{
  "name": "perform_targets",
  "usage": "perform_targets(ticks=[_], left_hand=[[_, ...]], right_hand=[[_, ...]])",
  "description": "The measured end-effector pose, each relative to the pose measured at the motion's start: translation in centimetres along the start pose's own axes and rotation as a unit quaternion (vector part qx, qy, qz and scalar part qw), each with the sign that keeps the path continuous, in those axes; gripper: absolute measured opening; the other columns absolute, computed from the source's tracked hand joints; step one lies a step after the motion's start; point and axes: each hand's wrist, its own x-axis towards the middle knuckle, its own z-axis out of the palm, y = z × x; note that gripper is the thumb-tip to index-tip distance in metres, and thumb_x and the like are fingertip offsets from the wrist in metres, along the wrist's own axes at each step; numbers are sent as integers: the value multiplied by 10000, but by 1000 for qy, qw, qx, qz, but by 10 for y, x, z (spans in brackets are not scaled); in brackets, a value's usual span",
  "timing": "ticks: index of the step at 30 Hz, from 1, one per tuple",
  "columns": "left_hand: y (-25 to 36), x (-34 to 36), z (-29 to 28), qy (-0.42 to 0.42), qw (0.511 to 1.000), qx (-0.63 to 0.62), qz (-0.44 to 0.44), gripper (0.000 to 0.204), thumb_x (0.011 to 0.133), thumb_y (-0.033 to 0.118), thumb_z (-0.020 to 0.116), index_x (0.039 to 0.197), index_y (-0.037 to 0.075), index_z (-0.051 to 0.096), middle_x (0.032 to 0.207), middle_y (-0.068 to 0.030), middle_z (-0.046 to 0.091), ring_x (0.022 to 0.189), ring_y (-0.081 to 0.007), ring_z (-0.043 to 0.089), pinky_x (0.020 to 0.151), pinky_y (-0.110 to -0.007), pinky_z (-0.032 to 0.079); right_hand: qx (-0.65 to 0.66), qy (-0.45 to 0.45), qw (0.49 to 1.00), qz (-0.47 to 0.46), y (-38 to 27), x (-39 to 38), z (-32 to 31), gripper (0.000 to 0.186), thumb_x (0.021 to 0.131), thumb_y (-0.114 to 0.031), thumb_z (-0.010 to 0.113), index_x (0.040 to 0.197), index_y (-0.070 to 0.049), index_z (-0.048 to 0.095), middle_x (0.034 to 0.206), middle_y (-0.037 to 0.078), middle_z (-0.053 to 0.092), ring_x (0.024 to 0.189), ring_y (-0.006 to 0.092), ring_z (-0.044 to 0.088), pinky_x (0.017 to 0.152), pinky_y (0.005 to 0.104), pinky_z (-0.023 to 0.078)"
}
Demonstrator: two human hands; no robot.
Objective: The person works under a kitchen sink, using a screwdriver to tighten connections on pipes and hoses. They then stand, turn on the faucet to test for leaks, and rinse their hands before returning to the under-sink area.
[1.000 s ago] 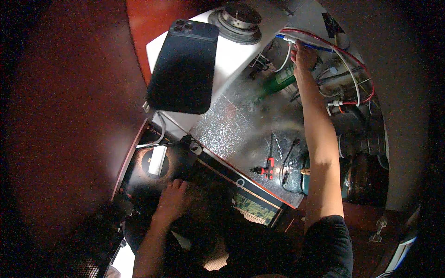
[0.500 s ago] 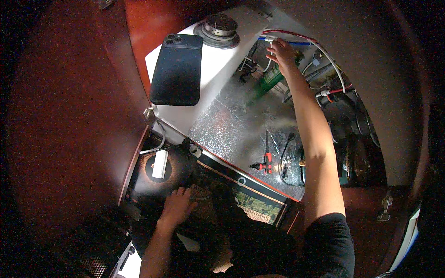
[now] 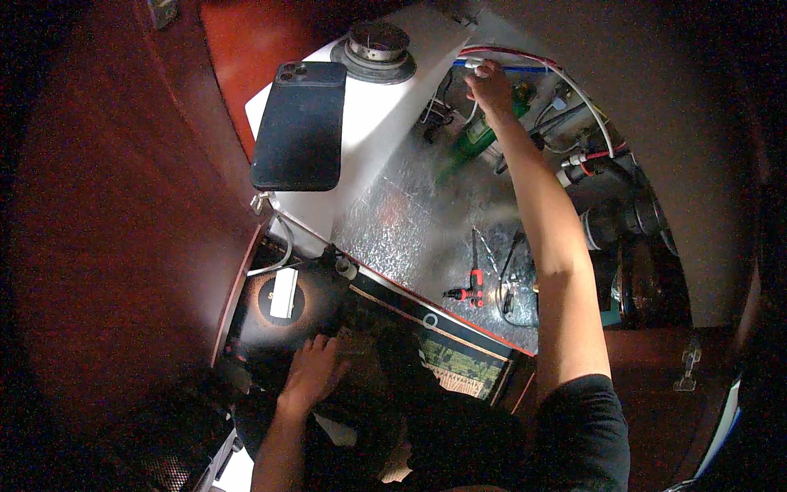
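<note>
My right hand [image 3: 492, 92] reaches deep into the cabinet. Its fingers are closed around a white pipe fitting [image 3: 473, 64] at the far wall, where a blue tube [image 3: 529, 70] runs out to the right. A red tube [image 3: 510, 52] arches just above the knuckles. Below the wrist lies a green bottle-like cylinder [image 3: 478, 141], partly covered by the arm. At the lower left my left hand [image 3: 316, 369] rests with fingers stretched out on something dark, close to a small white box [image 3: 284, 293]. It appears to hold nothing.
A dark phone [image 3: 299, 127] lies on the white surface [image 3: 361, 156], beside a round metal drain part [image 3: 377, 45]. Red-handled pliers-like tool [image 3: 474, 289] sits on the silvery cabinet floor [image 3: 385, 221]. Black pipes [image 3: 611, 217] and tubing crowd the right side. A reddish door [image 3: 123, 205] stands left.
The fingers of my right hand have closed more tightly around the white fitting. The view has shifted slightly. My left hand stays in nearly the same place.
</note>
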Motion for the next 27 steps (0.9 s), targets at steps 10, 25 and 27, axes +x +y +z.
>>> perform_targets(ticks=[10,25,27], left_hand=[[-16,23,21,36,999,-23,-26,534,980,359,646,1413,85,500,1341,-203,577,1237,-428,570,994,-566,503],[-12,79,-5,-32,990,-54,-123,552,969,386,666,1429,119,518,1411,-174,569,1296,-393,557,1044,-568,466],[-18,88,0,-33,990,-50,-131,562,964,399,671,1428,120,519,1426,-171,565,1305,-391,554,1048,-570,463]], right_hand=[[-233,45,946,-221,-24,74,-47,439,939,-152,684,1350,-59,562,1252,138,695,1005,264,732,829,426,597],[-363,-50,921,-133,-3,235,-17,378,931,-147,670,1291,-56,594,1232,146,696,1026,276,717,856,422,583],[-369,-49,920,-120,10,245,-11,370,930,-146,668,1283,-55,599,1230,147,696,1029,278,715,859,422,581]])
